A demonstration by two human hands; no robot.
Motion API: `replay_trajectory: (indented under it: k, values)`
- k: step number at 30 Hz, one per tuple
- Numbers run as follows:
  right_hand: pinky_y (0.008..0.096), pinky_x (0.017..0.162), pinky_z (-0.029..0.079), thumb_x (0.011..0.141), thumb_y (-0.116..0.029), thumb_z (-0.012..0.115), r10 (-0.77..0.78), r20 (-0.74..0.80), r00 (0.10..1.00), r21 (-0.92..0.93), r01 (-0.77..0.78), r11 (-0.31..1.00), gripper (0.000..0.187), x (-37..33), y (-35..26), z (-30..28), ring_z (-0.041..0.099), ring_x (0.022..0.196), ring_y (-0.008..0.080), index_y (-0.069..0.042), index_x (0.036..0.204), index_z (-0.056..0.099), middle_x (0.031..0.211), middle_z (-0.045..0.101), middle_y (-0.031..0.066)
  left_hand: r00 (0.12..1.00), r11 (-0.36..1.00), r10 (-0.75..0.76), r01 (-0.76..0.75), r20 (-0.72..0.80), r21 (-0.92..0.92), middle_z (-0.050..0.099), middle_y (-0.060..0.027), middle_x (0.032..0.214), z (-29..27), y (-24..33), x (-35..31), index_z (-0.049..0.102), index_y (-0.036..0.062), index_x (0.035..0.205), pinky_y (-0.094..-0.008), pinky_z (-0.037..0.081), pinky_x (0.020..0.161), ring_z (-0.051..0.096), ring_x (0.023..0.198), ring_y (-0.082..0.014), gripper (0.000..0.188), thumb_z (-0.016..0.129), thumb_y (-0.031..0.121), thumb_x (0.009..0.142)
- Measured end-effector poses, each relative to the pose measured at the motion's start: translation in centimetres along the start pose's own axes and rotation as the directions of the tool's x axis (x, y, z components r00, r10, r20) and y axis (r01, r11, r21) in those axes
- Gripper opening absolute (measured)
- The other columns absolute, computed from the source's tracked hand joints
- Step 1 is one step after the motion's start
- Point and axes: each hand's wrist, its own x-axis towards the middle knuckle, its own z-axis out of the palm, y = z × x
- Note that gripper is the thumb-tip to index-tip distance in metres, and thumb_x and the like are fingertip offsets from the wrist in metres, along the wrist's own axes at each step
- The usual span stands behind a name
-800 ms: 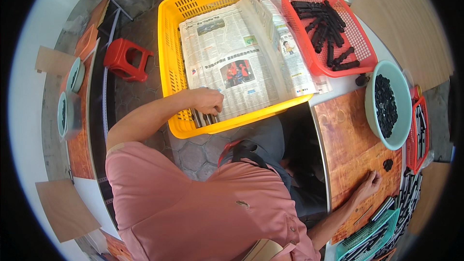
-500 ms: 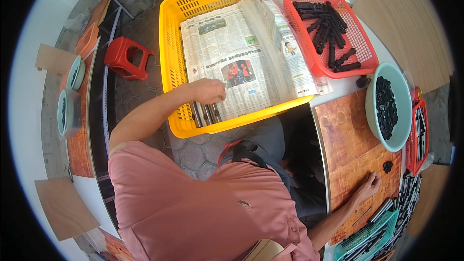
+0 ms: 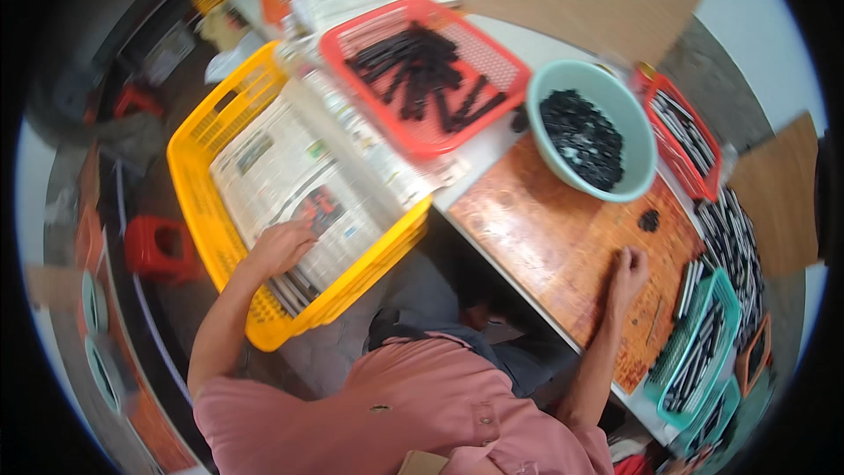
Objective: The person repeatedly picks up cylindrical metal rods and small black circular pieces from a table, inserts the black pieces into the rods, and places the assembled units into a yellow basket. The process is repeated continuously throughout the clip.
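Note:
My left hand [image 3: 284,246] is over the newspaper [image 3: 264,158] in a yellow plastic crate [image 3: 200,136]. Its fingers are curled, and whatever they may hold is hidden. Several metal rods [image 3: 292,292] lie just below this hand at the crate's near end, partly under the paper. Over the brown wooden tabletop [image 3: 536,237], my right hand [image 3: 629,271] has its fingers drawn together; any small thing between them cannot be made out. A little pile of black pieces [image 3: 649,220] lies just beyond it.
A pale green bowl [image 3: 637,163] of small black parts stands behind the tabletop. Left of it, a red basket [image 3: 418,145] holds black tubular pieces. Rods fill another red basket [image 3: 710,185] and a green basket [image 3: 725,343] on the right. A red stool [image 3: 158,248] stands left.
The view has swung to the right, so the crate and bowl appear farther left. My left hand stays at the rods. My right hand sits slightly farther from the black pile, fingers still together.

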Motion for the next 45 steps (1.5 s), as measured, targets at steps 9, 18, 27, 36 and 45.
replay_trajectory:
  k: [9,18,27,36,45]
  values:
    - [0.0299,0.075,0.048,0.099,-0.012,0.066,0.123,-0.029,0.992,0.208,-0.115,0.971,0.014,0.0,-1.1,0.2,0.057,0.081,0.0121,0.002,0.096,0.066,0.084,0.062,0.0031,0.883,0.988,0.043,-0.107,-0.467,-0.111,0.069,-0.0114,0.080,-5.0,7.3,6.2,0.076,0.0036,0.100,-0.0403,0.051,0.070,0.067,0.074,-0.0307,0.011,0.073,0.010,0.092]
    - [0.0414,0.081,0.054,0.094,-0.018,0.064,0.009,-0.118,0.993,-0.016,-0.010,1.000,0.022,-0.1,-1.4,0.8,0.068,0.087,0.0290,0.002,0.098,0.073,0.091,0.072,0.0164,0.718,0.772,0.626,-0.627,-0.306,0.108,0.066,-0.0100,0.080,-4.4,21.9,12.7,0.075,0.0062,0.100,-0.0424,0.050,0.072,0.065,0.076,-0.0325,0.015,0.077,0.009,0.086]
    - [0.0463,0.084,0.052,0.091,-0.014,0.069,0.083,-0.128,0.988,0.072,-0.074,0.995,0.018,-0.6,-3.7,-1.2,0.067,0.092,0.0385,0.003,0.093,0.068,0.091,0.070,0.0221,0.573,0.584,0.810,-0.808,-0.126,0.080,0.058,-0.0166,0.134,6.0,33.1,22.8,0.063,0.0080,0.131,-0.0476,0.045,0.103,0.054,0.127,-0.0371,0.042,0.073,0.022,0.092]
    - [0.0421,0.088,0.053,0.092,-0.012,0.066,0.087,-0.412,0.907,0.008,-0.092,0.996,0.025,3.6,-0.3,-6.7,0.066,0.098,0.0281,0.001,0.114,0.065,0.106,0.068,0.0162,0.699,0.737,0.655,-0.675,-0.287,0.038,0.051,-0.0182,0.146,10.8,31.5,25.1,0.058,0.0065,0.140,-0.0516,0.037,0.113,0.043,0.140,-0.0404,0.044,0.063,0.025,0.100]
    - [0.0551,0.098,0.048,0.089,-0.019,0.066,0.081,-0.326,0.942,-0.795,-0.319,0.516,0.041,3.3,4.8,-14.9,0.059,0.116,0.0431,0.002,0.124,0.056,0.120,0.061,0.0272,0.663,0.709,0.676,-0.704,-0.321,0.038,0.056,-0.0186,0.138,10.4,31.6,25.1,0.064,0.0041,0.128,-0.0493,0.043,0.109,0.049,0.134,-0.0389,0.033,0.063,0.022,0.099]
